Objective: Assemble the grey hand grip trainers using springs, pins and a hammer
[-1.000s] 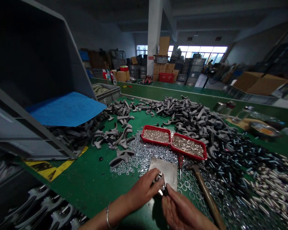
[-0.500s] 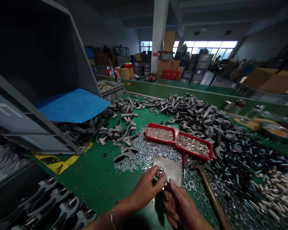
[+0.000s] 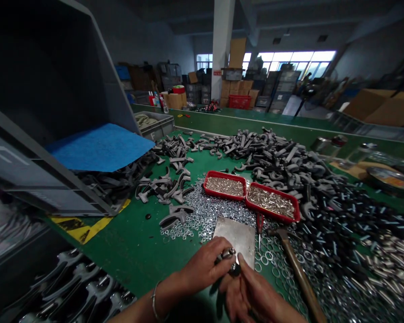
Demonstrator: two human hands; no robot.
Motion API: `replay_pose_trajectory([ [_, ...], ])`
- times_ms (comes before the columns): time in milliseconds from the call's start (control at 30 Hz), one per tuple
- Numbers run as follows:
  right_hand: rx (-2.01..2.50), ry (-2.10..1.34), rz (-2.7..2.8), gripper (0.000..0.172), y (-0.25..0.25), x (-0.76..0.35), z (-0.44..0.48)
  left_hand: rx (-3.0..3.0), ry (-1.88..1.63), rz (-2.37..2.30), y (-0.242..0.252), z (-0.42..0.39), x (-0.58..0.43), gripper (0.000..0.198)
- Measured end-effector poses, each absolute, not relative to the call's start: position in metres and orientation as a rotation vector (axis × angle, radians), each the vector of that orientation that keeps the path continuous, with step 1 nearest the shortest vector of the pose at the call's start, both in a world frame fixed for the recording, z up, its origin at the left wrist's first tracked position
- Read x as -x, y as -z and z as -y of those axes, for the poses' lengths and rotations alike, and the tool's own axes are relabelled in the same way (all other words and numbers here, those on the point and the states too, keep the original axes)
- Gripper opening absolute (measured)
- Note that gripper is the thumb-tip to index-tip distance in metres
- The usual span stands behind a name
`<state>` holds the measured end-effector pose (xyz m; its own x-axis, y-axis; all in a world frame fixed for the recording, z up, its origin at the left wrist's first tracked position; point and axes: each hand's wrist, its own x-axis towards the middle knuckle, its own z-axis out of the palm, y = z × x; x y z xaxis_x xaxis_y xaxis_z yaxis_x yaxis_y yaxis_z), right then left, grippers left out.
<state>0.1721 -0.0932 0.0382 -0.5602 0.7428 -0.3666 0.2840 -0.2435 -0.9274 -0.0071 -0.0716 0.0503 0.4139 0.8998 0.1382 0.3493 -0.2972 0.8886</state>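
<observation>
At the lower centre of the frame, the left hand (image 3: 207,267) has its fingers curled round a shiny silver-and-black metal part (image 3: 229,254); the right hand (image 3: 252,289) has its thumb at the small round black knob (image 3: 234,269) just below, its fingers mostly hidden, so I cannot tell whether it grips; beyond lies a flat grey metal plate (image 3: 245,237); right of centre lie a red-handled screwdriver (image 3: 260,223) and a wooden-handled hammer (image 3: 299,272).
</observation>
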Motion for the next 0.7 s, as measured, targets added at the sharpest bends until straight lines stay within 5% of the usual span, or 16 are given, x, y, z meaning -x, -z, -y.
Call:
replay_pose_trajectory([
  [133,1.363,-1.214,1.829,0.052,-0.035,-0.177,0.092,-1.718,-0.906,-1.26,-0.045,0.069,0.007,0.027],
  [300,1.355,-1.7,1.754,0.074,-0.035,-0.18,0.092,-1.878,-0.875,-1.05,-0.049,0.07,0.002,0.023],
  [467,1.404,-1.122,1.864,0.054,-0.039,-0.185,0.089,-1.641,-0.936,-1.199,-0.048,0.072,-0.007,0.024],
  [600,1.358,-1.749,1.745,0.073,-0.04,-0.187,0.087,-1.826,-1.06,-1.006,-0.046,0.07,-0.014,0.019],
  [700,1.364,-1.287,1.84,0.051,-0.039,-0.19,0.086,-1.795,-1.047,-1.093,-0.043,0.068,-0.018,0.019],
])
